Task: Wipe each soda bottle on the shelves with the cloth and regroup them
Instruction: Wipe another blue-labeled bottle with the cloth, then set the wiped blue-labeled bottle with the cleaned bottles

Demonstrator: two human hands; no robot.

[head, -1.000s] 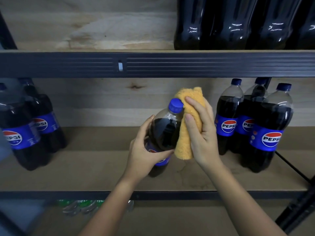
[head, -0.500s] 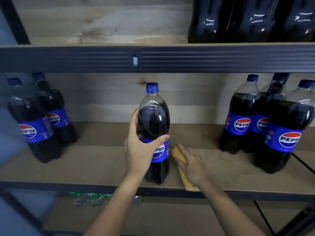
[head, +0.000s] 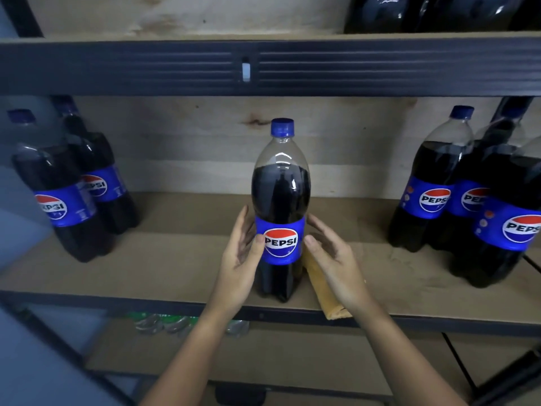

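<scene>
On the far left of the shelf (head: 175, 259) two bottles (head: 67, 194) stand close together, one in front of the other. That is one little group, and I leave it alone for now.

Next comes my left hand (head: 238, 253). Its grip is loose and not closed: the fingers are straight along the side of the middle bottle (head: 281, 206) and my thumb touches the blue label. I am not squeezing it, only keeping it steady.

The middle bottle stands up straight, near the front edge of the shelf, well apart from both groups. Its label faces me.

My right hand (head: 330, 259) is on the other side of it. That grip is let go too, fingers straight and near the bottle (I cannot tell if they touch it), and it holds nothing. Under this hand lies the yellow cloth (head: 325, 291), flat on the shelf, with one end poking over the front edge.

On the far right three more bottles (head: 433, 194) stand bunched up.

I think this bottle now has to join a group. To do it well I should hold it with both hands around the fat part, keep it straight up, and slide it slowly so it does not tip. I should watch the cloth, since it could slip off the edge, and go gently so the other bottles do not fall over
</scene>
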